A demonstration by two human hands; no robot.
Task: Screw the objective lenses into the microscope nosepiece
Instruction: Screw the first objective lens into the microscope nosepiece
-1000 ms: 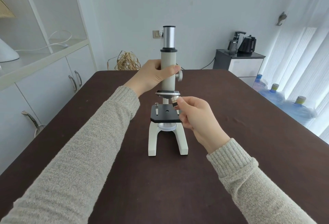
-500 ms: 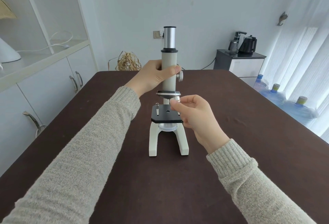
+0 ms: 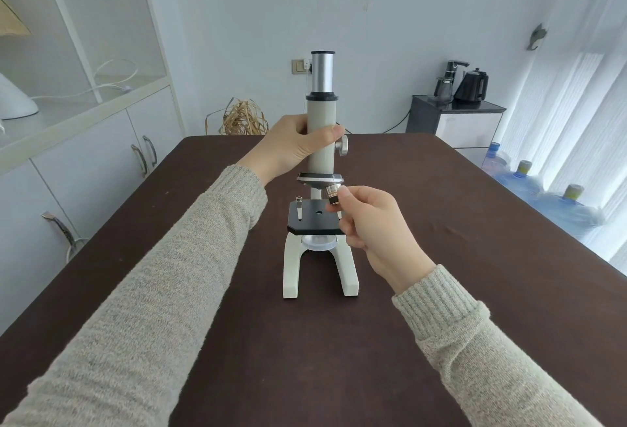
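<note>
Matt dark table (image 3: 441, 291), shiny metal objective lens (image 3: 333, 193) (knurled), ribbed knit sleeve (image 3: 441, 304), approx.

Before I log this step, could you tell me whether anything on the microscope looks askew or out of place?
Only one thing: the objective lens in the right hand sits tilted at the edge of the nosepiece, which may just be the port's angle. The left hand grips the tube; the microscope stands upright.

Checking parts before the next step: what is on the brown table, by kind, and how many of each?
Microscope: 1
Lens at the nosepiece, pinched by the right hand: 1
Total: 2
</note>
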